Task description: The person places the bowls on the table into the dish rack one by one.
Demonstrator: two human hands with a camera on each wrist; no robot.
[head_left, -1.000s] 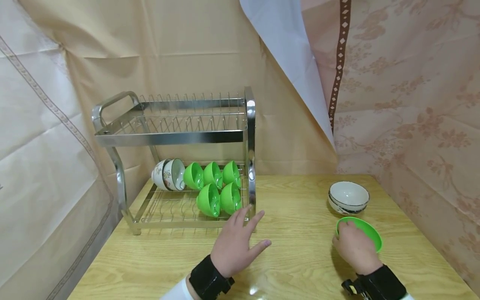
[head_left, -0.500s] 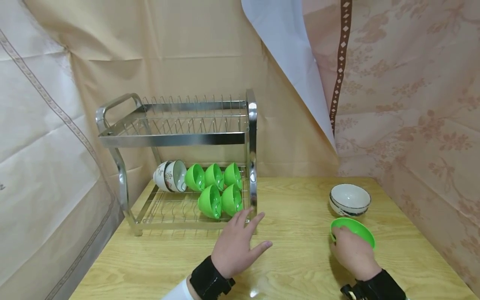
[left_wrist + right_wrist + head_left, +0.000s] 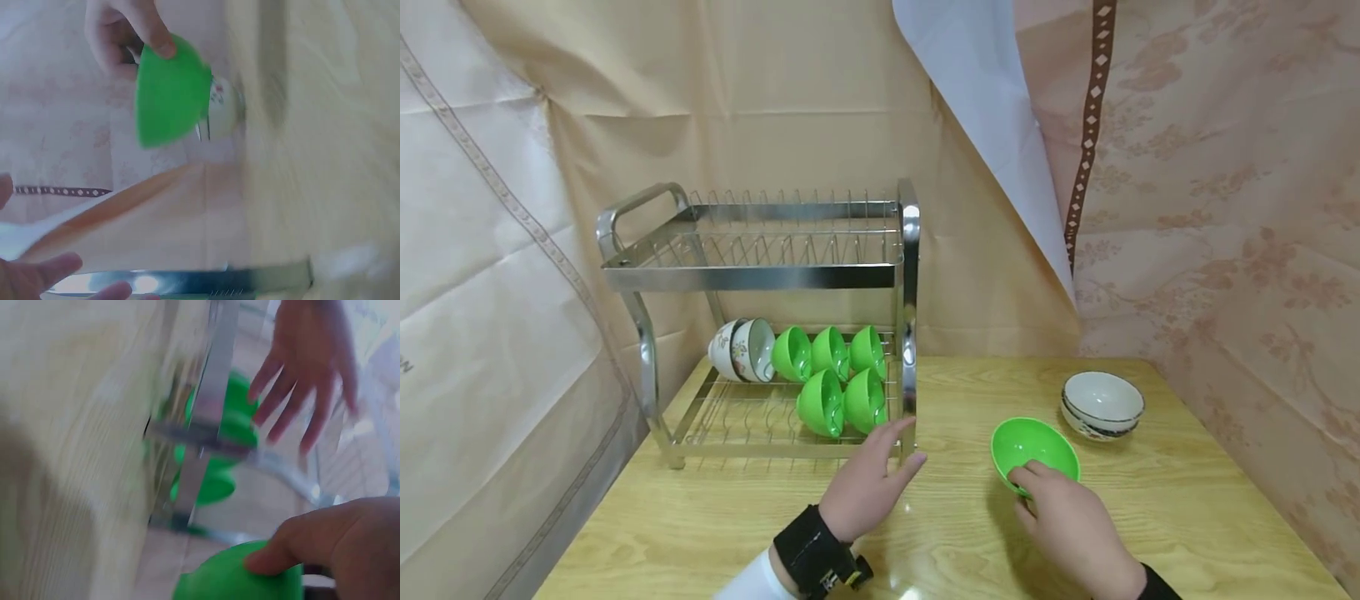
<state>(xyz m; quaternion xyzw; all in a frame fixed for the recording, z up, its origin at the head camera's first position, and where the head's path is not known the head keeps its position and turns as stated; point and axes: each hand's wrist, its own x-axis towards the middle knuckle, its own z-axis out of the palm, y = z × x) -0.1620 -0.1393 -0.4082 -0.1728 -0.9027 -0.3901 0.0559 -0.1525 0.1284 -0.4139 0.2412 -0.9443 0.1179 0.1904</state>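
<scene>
A green bowl (image 3: 1028,442) hangs above the right half of the table, tilted, its near rim pinched by my right hand (image 3: 1071,521) with the thumb on the outside and fingers inside. The left wrist view shows this green bowl (image 3: 169,94) side-on, clear of the tabletop. My left hand (image 3: 868,483) holds nothing; its fingers are spread in front of the rack's right post. Several green bowls (image 3: 820,403) stand tilted on the lower tier of the metal dish rack (image 3: 752,278), beside two white floral bowls (image 3: 752,350) at its left.
Two stacked white bowls (image 3: 1102,400) stand at the table's back right. The rack's upper tier has rows of upright wires (image 3: 790,242). Wood-grain tabletop (image 3: 955,533) lies between the rack and the stacked bowls. Cloth curtains (image 3: 1000,317) hang behind and at both sides.
My right hand has lifted the green bowl and carried it left, away from the stacked white bowls. My left hand has turned slightly and stays near the rack's front right corner.
</scene>
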